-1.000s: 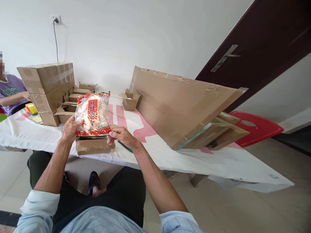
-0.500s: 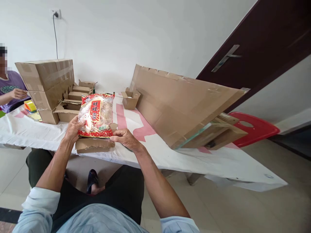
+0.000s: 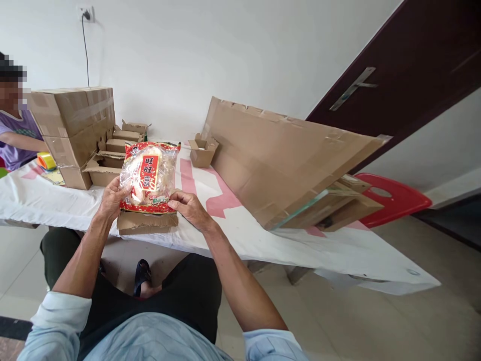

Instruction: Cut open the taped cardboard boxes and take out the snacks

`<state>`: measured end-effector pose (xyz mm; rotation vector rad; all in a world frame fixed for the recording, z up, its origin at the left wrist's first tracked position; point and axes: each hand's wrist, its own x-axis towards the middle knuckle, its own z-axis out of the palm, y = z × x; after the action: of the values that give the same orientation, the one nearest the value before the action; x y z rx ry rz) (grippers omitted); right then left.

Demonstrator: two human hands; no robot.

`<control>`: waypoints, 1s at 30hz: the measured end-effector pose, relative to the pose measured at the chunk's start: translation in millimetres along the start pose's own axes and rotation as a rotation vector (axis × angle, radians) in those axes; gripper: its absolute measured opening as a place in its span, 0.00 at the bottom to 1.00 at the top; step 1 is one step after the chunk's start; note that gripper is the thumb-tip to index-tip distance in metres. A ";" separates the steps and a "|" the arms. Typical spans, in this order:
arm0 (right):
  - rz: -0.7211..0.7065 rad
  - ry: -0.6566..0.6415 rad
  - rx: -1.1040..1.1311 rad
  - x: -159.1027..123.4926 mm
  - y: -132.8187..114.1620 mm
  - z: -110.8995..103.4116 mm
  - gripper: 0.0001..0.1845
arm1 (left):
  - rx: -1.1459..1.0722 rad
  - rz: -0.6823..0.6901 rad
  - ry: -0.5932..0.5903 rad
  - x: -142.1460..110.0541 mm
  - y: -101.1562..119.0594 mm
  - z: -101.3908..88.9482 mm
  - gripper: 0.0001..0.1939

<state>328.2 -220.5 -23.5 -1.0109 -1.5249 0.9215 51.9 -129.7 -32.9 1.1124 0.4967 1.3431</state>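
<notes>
A red and clear plastic bag of rice crackers (image 3: 148, 175) is held up in front of me, its printed side facing me. My left hand (image 3: 112, 196) grips its lower left edge, thumb on the front. At the lower right corner my right hand (image 3: 190, 206) pinches the bag between thumb and fingers. Right below and behind the bag, at the table's front edge, stands an open cardboard box (image 3: 146, 224). The bag hides most of the box's opening, so its contents do not show.
Closed cartons (image 3: 77, 133) are stacked at the left, with several open boxes (image 3: 108, 165) beside them. A yellow tape roll (image 3: 46, 161) lies farther left, near a person (image 3: 20, 138). A small open box (image 3: 203, 152) and a large leaning cardboard sheet (image 3: 285, 160) stand to the right, by a red chair (image 3: 398, 200).
The bag stays in both hands, and its lower right corner has shifted and creased slightly under my right hand. The person at the left has leaned in and reached behind the cartons.
</notes>
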 end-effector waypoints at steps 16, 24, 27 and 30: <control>0.022 -0.048 0.059 -4.4 1.1 10.4 0.19 | -0.008 -0.014 0.027 -3.9 0.7 0.7 0.38; 0.071 0.021 0.185 -1.1 8.4 7.4 0.33 | 0.005 0.008 0.035 -5.1 0.7 2.8 0.38; 0.073 0.054 0.239 4.4 6.2 9.7 0.37 | 0.015 0.023 0.045 -5.2 1.2 2.1 0.38; 0.065 0.061 0.229 10.5 5.0 14.0 0.33 | 0.025 0.027 0.024 -4.4 1.6 1.7 0.38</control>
<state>314.0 -209.6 -26.8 -0.9182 -1.3086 1.0749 51.4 -134.6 -32.1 1.1279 0.5188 1.3791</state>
